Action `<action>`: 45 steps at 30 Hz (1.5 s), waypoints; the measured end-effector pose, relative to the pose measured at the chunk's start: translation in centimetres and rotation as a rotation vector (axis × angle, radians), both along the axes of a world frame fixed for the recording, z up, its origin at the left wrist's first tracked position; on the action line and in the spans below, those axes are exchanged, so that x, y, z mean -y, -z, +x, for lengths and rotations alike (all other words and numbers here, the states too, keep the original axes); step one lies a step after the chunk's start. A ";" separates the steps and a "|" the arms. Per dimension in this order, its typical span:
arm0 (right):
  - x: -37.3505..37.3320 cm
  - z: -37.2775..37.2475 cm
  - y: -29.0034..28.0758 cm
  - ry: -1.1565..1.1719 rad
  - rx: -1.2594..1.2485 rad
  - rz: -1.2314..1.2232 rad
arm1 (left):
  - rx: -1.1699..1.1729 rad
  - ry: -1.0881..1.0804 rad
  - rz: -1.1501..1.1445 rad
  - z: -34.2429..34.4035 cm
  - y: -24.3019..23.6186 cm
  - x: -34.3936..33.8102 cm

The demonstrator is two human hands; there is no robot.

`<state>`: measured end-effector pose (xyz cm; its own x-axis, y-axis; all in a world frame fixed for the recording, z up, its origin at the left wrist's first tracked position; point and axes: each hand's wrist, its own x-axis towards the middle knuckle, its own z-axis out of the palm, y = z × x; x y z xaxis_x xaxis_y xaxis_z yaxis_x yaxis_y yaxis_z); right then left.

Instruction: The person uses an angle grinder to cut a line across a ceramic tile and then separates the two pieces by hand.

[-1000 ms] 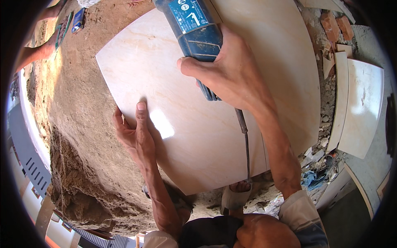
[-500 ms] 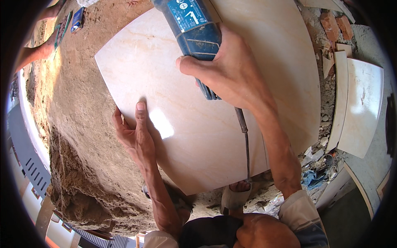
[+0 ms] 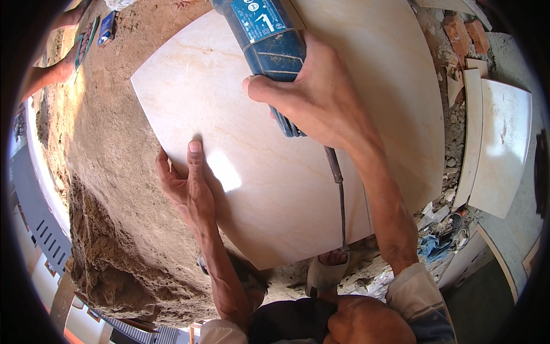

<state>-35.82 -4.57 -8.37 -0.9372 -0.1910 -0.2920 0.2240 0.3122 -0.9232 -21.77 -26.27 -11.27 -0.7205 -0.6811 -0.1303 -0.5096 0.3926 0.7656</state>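
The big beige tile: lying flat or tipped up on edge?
Flat: the tile lies glossy face up on the sandy ground, left hand pressed on its edge.

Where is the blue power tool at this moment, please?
In the head view, the blue power tool sits top centre, gripped by the right hand above the large glossy beige tile.

The blue power tool (image 3: 264, 34) is cut off by the upper picture edge; its working end is not visible. The right hand (image 3: 321, 97) covers the tool's rear grip. The fingers (image 3: 163, 172) of the left hand (image 3: 186, 186) partly hide the tile (image 3: 269, 189) edge. The cord (image 3: 341, 200) end disappears behind the sandal (image 3: 323, 275).
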 end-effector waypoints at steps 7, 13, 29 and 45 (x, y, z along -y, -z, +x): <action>0.0 -0.1 -0.4 -0.009 0.037 -0.007 | 0.006 -0.010 -0.014 0.0 -0.1 -0.2; -0.1 -0.2 -0.3 -0.011 0.032 0.014 | 0.024 -0.019 0.026 -0.2 -0.5 -0.3; 0.0 -0.5 -0.3 -0.019 0.044 -0.022 | 0.009 -0.014 -0.005 -0.1 -0.1 -0.2; -0.1 -0.3 -0.6 -0.028 0.052 -0.004 | 0.023 -0.009 -0.037 0.0 -0.1 0.2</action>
<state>-36.12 -4.46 -7.78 -0.9149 -0.2186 -0.3393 0.2629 0.3152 -0.9119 -21.78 -26.47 -11.21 -0.7115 -0.6920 -0.1219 -0.5307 0.4155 0.7387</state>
